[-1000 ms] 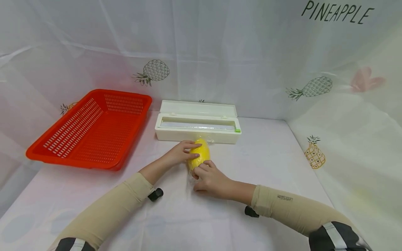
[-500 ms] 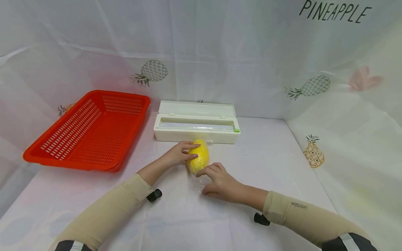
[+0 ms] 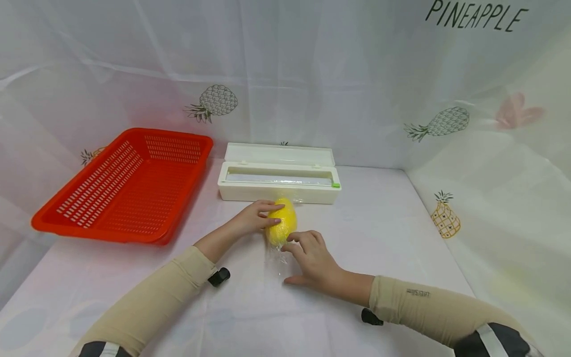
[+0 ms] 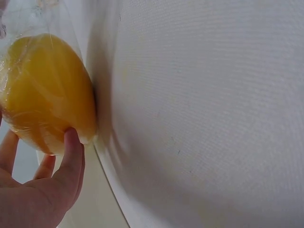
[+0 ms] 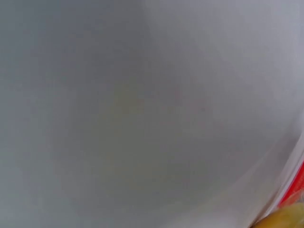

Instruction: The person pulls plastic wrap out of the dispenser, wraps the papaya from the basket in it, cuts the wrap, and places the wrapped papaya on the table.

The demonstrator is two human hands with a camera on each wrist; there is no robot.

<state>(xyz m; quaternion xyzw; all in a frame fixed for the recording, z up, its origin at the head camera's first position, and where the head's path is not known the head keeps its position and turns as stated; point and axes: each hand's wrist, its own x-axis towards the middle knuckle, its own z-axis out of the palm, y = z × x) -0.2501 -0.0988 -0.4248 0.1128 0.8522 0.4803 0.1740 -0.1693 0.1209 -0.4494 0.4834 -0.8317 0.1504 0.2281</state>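
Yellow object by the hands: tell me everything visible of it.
The yellow object is a rounded oblong, wrapped in shiny clear film that trails loose at its near end. It lies on the white cloth, pointing roughly toward the open white box just beyond. The left hand holds it; whether the right hand touches it is unclear.

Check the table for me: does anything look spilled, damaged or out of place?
Nothing looks spilled or damaged. The one untidy spot is the plastic film, trailing loose and crumpled from the near end of the yellow fruit that the left hand holds, rather than lying snug against it.
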